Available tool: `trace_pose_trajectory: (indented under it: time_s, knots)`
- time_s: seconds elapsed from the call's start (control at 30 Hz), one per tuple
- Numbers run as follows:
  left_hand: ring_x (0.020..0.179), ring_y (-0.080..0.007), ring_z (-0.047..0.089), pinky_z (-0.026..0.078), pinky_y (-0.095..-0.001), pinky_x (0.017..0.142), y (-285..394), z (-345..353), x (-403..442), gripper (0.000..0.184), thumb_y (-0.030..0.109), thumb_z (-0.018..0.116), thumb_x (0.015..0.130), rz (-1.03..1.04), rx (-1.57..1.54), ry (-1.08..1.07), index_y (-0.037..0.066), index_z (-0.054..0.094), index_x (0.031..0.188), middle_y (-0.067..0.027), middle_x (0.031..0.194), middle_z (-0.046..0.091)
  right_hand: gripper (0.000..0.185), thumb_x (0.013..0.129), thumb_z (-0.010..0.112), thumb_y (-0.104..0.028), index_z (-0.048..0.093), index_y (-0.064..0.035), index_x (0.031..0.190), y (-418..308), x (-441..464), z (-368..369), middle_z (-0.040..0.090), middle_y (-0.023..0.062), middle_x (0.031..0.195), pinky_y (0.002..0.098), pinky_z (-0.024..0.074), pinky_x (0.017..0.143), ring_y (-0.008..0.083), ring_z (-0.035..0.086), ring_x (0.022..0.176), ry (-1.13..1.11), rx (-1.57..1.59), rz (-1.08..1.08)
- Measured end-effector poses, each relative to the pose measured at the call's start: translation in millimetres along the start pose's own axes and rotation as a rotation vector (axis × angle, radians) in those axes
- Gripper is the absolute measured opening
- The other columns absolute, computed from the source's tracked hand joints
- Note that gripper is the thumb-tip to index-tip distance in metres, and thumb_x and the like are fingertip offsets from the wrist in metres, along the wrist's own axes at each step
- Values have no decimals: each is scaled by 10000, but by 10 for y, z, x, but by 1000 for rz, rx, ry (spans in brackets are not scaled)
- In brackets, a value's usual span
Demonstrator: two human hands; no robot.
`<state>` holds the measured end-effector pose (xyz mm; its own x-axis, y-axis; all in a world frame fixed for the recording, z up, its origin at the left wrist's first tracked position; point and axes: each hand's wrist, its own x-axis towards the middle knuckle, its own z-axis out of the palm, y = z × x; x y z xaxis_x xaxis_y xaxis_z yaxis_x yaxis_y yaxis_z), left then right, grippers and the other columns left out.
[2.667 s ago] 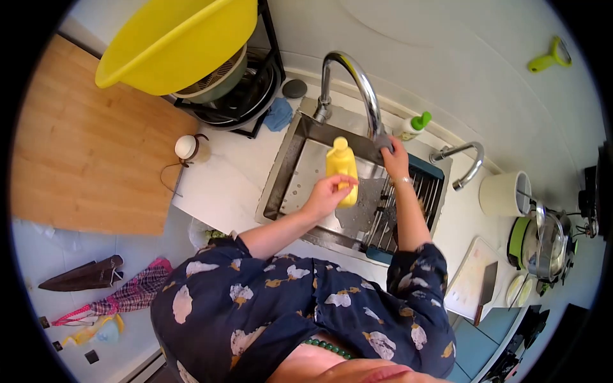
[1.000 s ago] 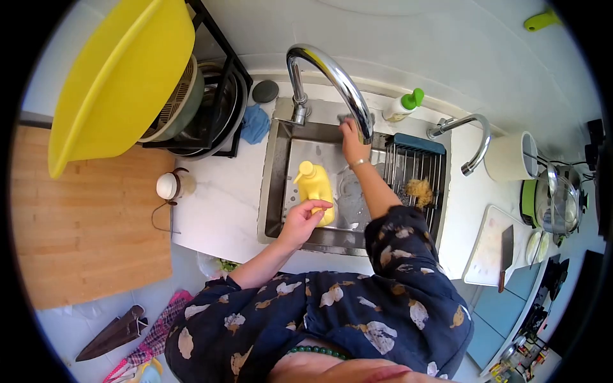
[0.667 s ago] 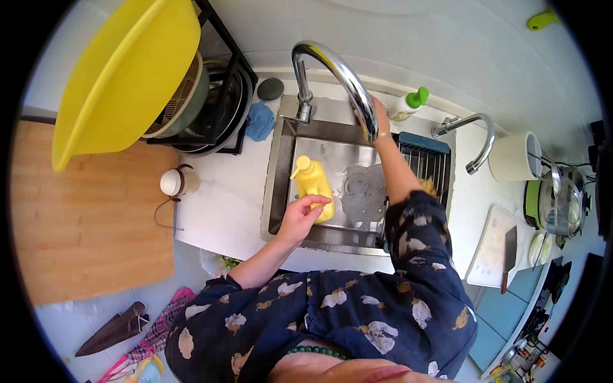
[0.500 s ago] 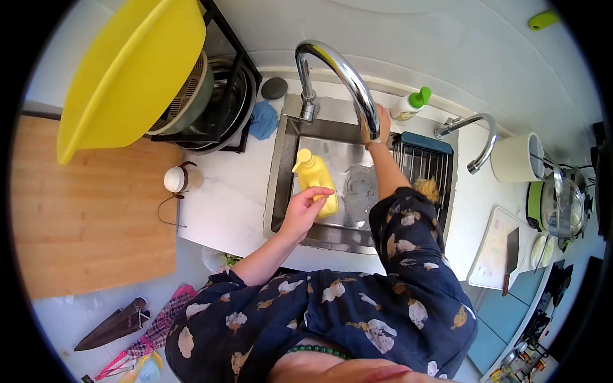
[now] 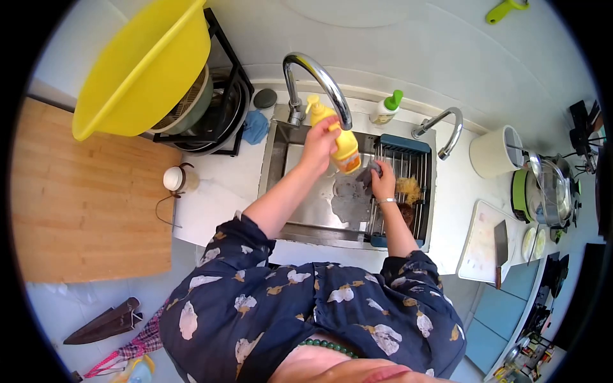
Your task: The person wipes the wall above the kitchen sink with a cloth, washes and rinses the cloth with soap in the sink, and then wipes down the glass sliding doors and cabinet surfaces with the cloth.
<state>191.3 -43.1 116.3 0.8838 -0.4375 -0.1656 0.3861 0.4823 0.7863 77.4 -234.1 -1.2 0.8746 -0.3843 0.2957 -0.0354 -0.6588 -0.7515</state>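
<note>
Clock directions are read about the sink [image 5: 300,237], with the wall at 12 o'clock. The person's left hand [image 5: 319,148] grasps a yellow bottle [image 5: 345,149] by its upper body, fingers curled over it. The bottle is held tilted above the far half of the sink, toward 12 o'clock. Relative to this grip, the pump head projects between 11 and 12 o'clock, and the base with its orange label extends between 4 and 5 o'clock. From where I stand, the bottle's upper part is close to the curved spout of the tall faucet [image 5: 320,71], which rises at 11 o'clock.

The right hand [image 5: 384,182], at 3 o'clock, pinches a grey cloth [image 5: 366,175]. The cloth protrudes from the fingers toward 10 o'clock, near the bottle's base; I cannot tell whether the two touch. Below the cloth, a wet patch [image 5: 350,202] spreads on the sink floor.

Under the right forearm, a rack [image 5: 406,143] spans the sink's 3 o'clock side, bearing a tan scrubber [image 5: 408,189]. A green-capped bottle [image 5: 385,110] stands at 1 o'clock, a smaller faucet [image 5: 454,131] at 2, and a blue cloth [image 5: 255,127] lies at 10.
</note>
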Motion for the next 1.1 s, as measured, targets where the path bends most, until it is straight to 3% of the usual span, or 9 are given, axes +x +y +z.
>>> trace_pose_trajectory:
  time_s: [0.2, 0.27, 0.33, 0.4, 0.6, 0.77, 0.87, 1.03, 1.1]
  knots:
    - [589, -51, 433, 344, -183, 497, 173, 418, 373, 366, -3, 485, 863, 134, -75, -10, 11, 465, 1228, -52, 935, 571, 263, 758, 613, -59, 599, -43, 1021, 73, -251, -155, 579, 162, 976, 363, 443, 822, 330, 555, 922, 23, 67, 145]
    - [603, -54, 450, 363, -191, 508, 107, 352, 645, 385, 4, 481, 869, 260, -136, -158, 16, 443, 1252, -54, 950, 571, 263, 755, 616, -60, 603, -44, 1017, 55, -268, -168, 584, 159, 979, 360, 443, 825, 326, 559, 922, 36, 86, 144]
    - [533, -80, 437, 399, -206, 520, 180, 472, 769, 465, 22, 523, 829, 352, -17, -30, -8, 419, 1281, -1, 668, 475, 263, 754, 616, -61, 603, -41, 1016, 36, -273, -174, 585, 159, 978, 359, 444, 827, 327, 560, 917, 31, 114, 154]
    - [553, -76, 446, 402, -213, 518, 120, 330, 1105, 486, 22, 510, 838, 429, 187, -35, -2, 396, 1311, -12, 688, 482, 258, 755, 614, -61, 602, -36, 1012, 7, -269, -166, 585, 160, 972, 359, 444, 823, 327, 561, 912, 58, 123, 135]
    - [607, -85, 468, 414, -216, 556, 163, 499, 1466, 501, -18, 483, 858, 423, 157, 56, 5, 363, 1344, -26, 737, 467, 262, 756, 616, -63, 602, -43, 1017, -166, -241, -217, 582, 156, 947, 356, 445, 804, 324, 562, 889, 30, 148, 129]
    - [743, -120, 551, 493, -246, 746, 153, 469, 1537, 446, 36, 494, 872, 393, 41, -26, 7, 408, 1308, -51, 823, 518, 276, 769, 618, -74, 600, -37, 1042, -61, -177, -188, 608, 127, 985, 319, 444, 822, 266, 583, 923, 13, 173, 189]
    - [770, -128, 565, 492, -250, 762, 79, 501, 1220, 412, 37, 504, 870, 357, 101, 38, 4, 444, 1276, -59, 870, 541, 259, 752, 619, -64, 604, -37, 1010, 14, -7, -219, 592, 158, 945, 350, 445, 820, 317, 570, 902, 71, 228, 173]
    - [939, -188, 580, 486, -277, 777, -711, 387, 1008, 494, 117, 646, 802, 240, 554, 99, -7, 459, 1242, -111, 1163, 536, 274, 762, 606, -68, 558, -23, 1029, 110, 597, -443, 579, 157, 986, 364, 438, 833, 322, 554, 938, 198, 103, 22]
    - [895, -287, 603, 476, -354, 805, -1044, 475, 1243, 532, 139, 723, 703, 765, 1081, 178, 9, 514, 1175, -152, 1024, 599, 324, 757, 619, -73, 508, -12, 1056, 137, 860, -521, 546, 173, 1039, 378, 431, 833, 329, 534, 964, 223, 41, 26]
